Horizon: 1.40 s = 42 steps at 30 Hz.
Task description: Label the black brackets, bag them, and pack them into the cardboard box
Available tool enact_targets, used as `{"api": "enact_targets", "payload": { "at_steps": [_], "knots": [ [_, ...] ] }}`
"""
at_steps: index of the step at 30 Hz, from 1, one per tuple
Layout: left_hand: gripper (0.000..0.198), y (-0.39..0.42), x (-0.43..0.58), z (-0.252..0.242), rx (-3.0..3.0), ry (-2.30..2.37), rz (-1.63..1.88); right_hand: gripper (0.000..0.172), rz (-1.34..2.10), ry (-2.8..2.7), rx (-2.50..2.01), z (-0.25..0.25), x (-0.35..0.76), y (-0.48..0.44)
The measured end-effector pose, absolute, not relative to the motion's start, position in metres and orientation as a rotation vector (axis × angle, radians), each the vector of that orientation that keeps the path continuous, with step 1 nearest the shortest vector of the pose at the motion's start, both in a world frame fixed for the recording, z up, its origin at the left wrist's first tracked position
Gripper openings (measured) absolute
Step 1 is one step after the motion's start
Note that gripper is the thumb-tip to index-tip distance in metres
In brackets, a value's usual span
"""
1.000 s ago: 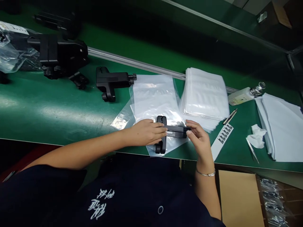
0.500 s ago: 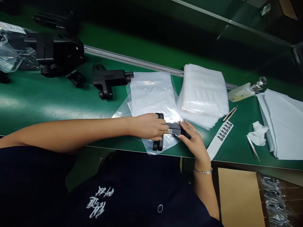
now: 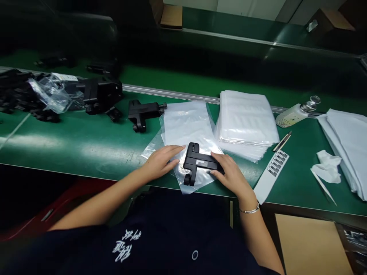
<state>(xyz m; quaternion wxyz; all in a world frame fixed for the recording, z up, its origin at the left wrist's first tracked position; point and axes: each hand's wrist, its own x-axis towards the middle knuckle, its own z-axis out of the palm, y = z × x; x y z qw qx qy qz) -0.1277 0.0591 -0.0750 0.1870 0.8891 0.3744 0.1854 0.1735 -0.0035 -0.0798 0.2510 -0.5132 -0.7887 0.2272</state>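
Note:
A black T-shaped bracket (image 3: 190, 163) lies on clear plastic bags (image 3: 185, 122) near the front edge of the bench. On its stem is a small label (image 3: 201, 163) with a dark L-shaped mark. My right hand (image 3: 233, 176) has its thumb and fingers around the stem's right end. Just left of the crosspiece, my left hand (image 3: 162, 162) is open and holds nothing, its fingers stretched toward the bracket. Farther back and to the left rests a second black bracket (image 3: 145, 112) with knobs, its end near the bags' corner.
A stack of clear bags (image 3: 246, 118) stands behind my right hand. To the right are a label sheet (image 3: 271, 175), tweezers (image 3: 282, 141), a bottle (image 3: 292, 115), crumpled tissue (image 3: 328, 168) and white sheets (image 3: 346, 149). More black parts (image 3: 100, 93) fill the left, and a cardboard box (image 3: 312, 244) sits below.
My left hand has let go of the bracket and moved left, uncovering its crosspiece and label. My right hand stays at the stem. The view has shifted, showing more of the left side.

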Motion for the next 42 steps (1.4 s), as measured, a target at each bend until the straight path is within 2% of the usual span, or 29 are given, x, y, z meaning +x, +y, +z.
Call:
{"api": "enact_targets", "payload": {
  "at_steps": [3, 5, 8, 10, 14, 16, 18, 21, 23, 25, 29, 33, 38, 42],
  "knots": [
    [0.041, 0.052, -0.127, -0.090, 2.165, 1.347, 0.726, 0.049, 0.450, -2.164, -1.259, -0.078, 0.164, -0.008],
    [0.040, 0.053, -0.124, -0.096, 2.090, 1.418, 0.783, 0.051, 0.235, -2.081, -1.238, -0.077, 0.161, -0.018],
    [0.040, 0.055, -0.106, -0.098, 2.196, 1.391, 0.724, 0.062, -0.072, -1.879, -1.271, -0.072, 0.161, -0.039],
    [0.045, 0.052, -0.080, -0.101, 2.349, 1.289, 0.622, 0.062, -0.140, -1.703, -1.336, -0.066, 0.163, -0.051],
    [0.077, 0.030, -0.020, -0.115, 2.645, 1.117, 0.292, 0.043, 0.123, -1.293, -1.525, -0.053, 0.169, -0.066],
    [0.083, 0.021, -0.008, -0.122, 2.761, 1.003, 0.156, 0.037, 0.259, -1.133, -1.560, -0.047, 0.176, -0.072],
    [0.076, 0.019, -0.013, -0.125, 2.862, 0.802, 0.107, 0.036, 0.301, -1.042, -1.578, -0.043, 0.185, -0.077],
    [0.051, 0.023, -0.038, -0.119, 2.947, 0.628, 0.160, 0.037, 0.293, -0.972, -1.612, -0.041, 0.195, -0.084],
    [0.038, 0.024, -0.053, -0.109, 2.972, 0.776, 0.158, 0.037, 0.316, -0.925, -1.615, -0.042, 0.199, -0.086],
    [0.034, 0.021, -0.064, -0.099, 2.961, 1.038, 0.090, 0.038, 0.362, -0.877, -1.606, -0.043, 0.202, -0.086],
    [0.031, 0.007, -0.079, -0.098, 2.912, 1.270, 0.131, 0.039, 0.440, -0.836, -1.578, -0.048, 0.206, -0.086],
    [0.058, -0.004, -0.102, -0.123, 2.925, 1.157, 0.298, 0.039, 0.469, -0.849, -1.545, -0.047, 0.204, -0.087],
    [0.043, -0.013, -0.140, -0.141, 2.904, 0.905, 0.309, 0.039, 0.427, -0.892, -1.556, -0.039, 0.197, -0.085],
    [0.051, -0.013, -0.161, -0.131, 2.898, 0.858, 0.310, 0.038, 0.402, -0.919, -1.585, -0.035, 0.191, -0.083]
  ]
}}
